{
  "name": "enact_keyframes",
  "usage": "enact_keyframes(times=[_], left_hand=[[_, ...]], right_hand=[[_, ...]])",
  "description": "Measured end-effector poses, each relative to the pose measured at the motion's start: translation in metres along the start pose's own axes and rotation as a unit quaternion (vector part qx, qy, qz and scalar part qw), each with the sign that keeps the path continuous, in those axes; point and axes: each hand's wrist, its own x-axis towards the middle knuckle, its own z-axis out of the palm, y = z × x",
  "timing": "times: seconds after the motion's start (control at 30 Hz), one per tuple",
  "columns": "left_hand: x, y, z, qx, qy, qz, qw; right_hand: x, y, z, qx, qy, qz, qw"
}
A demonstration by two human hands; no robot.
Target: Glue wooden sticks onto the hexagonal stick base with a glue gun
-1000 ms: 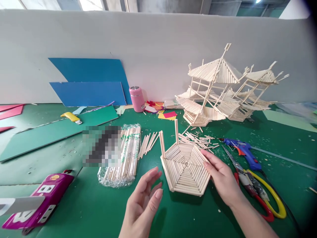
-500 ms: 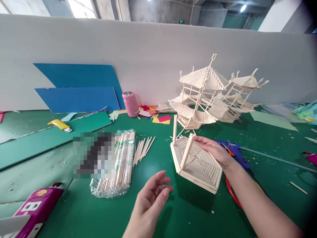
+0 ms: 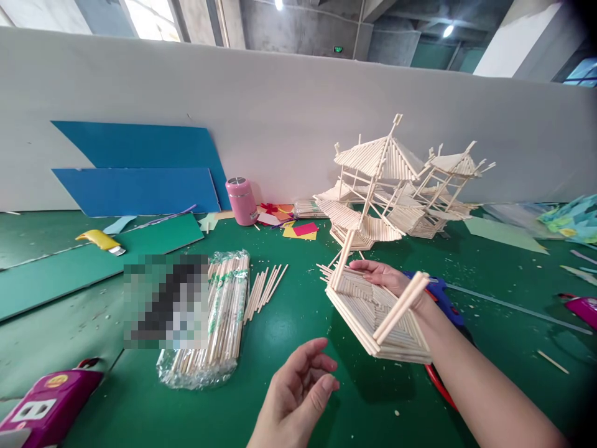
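My right hand grips the far edge of a polygonal wooden-stick base, holding it tilted above the green table. Two upright posts made of bundled sticks rise from the base's rim, one at its left corner and one at its near corner. Part of my right hand's fingers is hidden behind the base. To the left of the base, my left hand hovers with curved fingers apart and nothing in it. Several loose sticks lie beside a clear plastic pack of sticks.
Two stick-built pavilion models stand at the back right. A blue glue gun lies behind my right wrist. A pink flask, coloured paper, a yellow cutter and a purple power strip sit around the table.
The base has turned and tilted in my right hand, so its near post has swung to the right. My left hand has shifted slightly right and down in view, still empty.
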Motion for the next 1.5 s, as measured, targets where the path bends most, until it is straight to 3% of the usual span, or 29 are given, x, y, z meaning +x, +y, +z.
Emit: enact_keyframes(times=[0.3, 0.57, 0.73, 0.9, 1.17, 1.4, 1.5], left_hand=[[0.000, -0.001, 0.004, 0.006, -0.020, -0.005, 1.000], [0.001, -0.003, 0.004, 0.024, -0.047, -0.012, 0.999], [-0.001, 0.006, 0.006, 0.029, -0.035, -0.007, 0.999], [0.002, 0.014, 0.006, 0.034, 0.020, -0.006, 0.999], [0.019, 0.029, -0.009, 0.099, 0.122, 0.061, 0.986], [0.016, 0.017, -0.008, 0.163, 0.087, 0.220, 0.958], [0.014, 0.017, -0.001, 0.151, 0.073, 0.204, 0.964]], right_hand=[[-0.006, -0.014, 0.018, 0.018, -0.015, 0.030, 0.999], [-0.005, -0.009, 0.014, 0.045, -0.062, 0.044, 0.996], [0.003, 0.002, 0.007, 0.063, -0.102, 0.050, 0.992], [0.010, 0.009, 0.005, 0.071, -0.119, 0.057, 0.989], [0.009, 0.017, 0.019, 0.091, -0.089, 0.025, 0.992], [0.011, 0.016, 0.022, 0.105, -0.079, 0.020, 0.991], [0.011, 0.016, 0.023, 0.106, -0.088, 0.026, 0.990]])
